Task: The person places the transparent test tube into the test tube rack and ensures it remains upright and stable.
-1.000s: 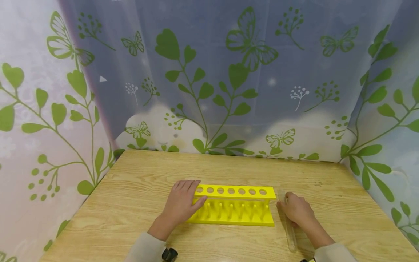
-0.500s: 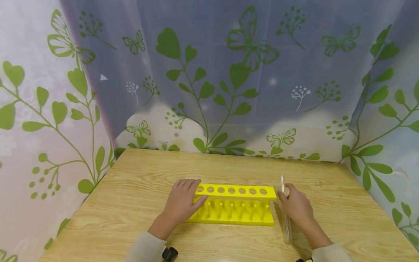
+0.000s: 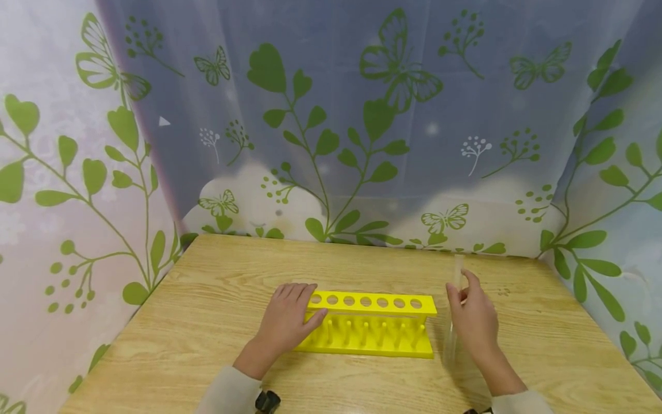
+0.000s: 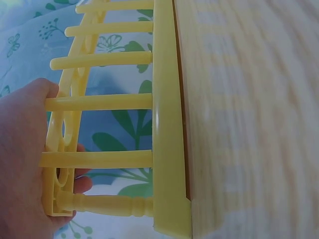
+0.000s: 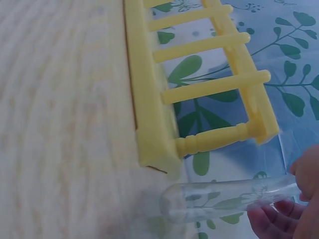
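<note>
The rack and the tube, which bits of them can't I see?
Rack, much of left end: head view, behind the left hand.
Rack, right end: left wrist view, cut off by the top edge.
Tube, middle: head view, covered by the right hand.
Tube, top: right wrist view, hidden by the right hand.

Left hand [image 3: 284,322] gripping, palm down, right hand [image 3: 476,319] pinching, fingers [image 3: 472,279] bent

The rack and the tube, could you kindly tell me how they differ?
The rack is opaque yellow; the tube is clear. The rack has a row of pegs; the tube is one slim cylinder. The rack's end is in the left grip, the tube in the right grip. Both are long and held.
</note>
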`<action>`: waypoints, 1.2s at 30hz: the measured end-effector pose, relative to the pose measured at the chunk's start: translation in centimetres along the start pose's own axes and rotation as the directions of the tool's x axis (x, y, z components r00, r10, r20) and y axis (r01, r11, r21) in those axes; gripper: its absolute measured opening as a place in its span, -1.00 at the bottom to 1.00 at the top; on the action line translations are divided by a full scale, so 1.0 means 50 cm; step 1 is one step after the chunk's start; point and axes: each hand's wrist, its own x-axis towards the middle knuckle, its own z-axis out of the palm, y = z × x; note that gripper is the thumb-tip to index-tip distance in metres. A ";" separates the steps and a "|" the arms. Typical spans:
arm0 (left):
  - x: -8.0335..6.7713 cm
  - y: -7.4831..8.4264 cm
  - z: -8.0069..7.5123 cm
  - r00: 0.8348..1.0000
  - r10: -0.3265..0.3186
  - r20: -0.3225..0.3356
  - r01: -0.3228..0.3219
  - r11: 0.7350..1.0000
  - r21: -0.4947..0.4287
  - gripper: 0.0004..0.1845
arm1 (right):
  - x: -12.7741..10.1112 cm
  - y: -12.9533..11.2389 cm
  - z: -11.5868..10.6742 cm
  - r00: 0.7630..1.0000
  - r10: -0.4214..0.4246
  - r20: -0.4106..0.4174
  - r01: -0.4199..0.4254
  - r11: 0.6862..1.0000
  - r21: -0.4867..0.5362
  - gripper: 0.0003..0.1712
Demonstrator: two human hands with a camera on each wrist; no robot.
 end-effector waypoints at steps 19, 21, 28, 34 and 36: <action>0.003 -0.003 0.001 1.000 0.006 -0.009 -0.006 1.000 -0.013 -0.39 | 0.010 -0.035 -0.015 0.977 -0.020 -0.214 0.047 0.992 0.119 -0.48; 0.003 -0.004 0.002 1.000 0.007 -0.008 -0.007 1.000 -0.013 -0.39 | 0.009 -0.038 -0.020 0.970 -0.031 -0.242 0.065 0.989 0.132 -0.49; 0.002 -0.004 0.004 1.000 0.008 -0.009 -0.008 1.000 -0.015 -0.39 | 0.010 -0.056 -0.042 0.928 -0.098 -0.359 0.164 0.973 0.160 -0.52; 0.001 -0.004 0.003 1.000 0.004 -0.002 -0.005 1.000 -0.014 -0.39 | 0.010 -0.069 -0.054 0.918 -0.144 -0.371 0.233 0.950 0.208 -0.52; 0.000 -0.004 0.003 1.000 0.005 -0.003 -0.005 1.000 -0.014 -0.39 | 0.009 -0.070 -0.054 0.905 -0.186 -0.383 0.281 0.937 0.208 -0.53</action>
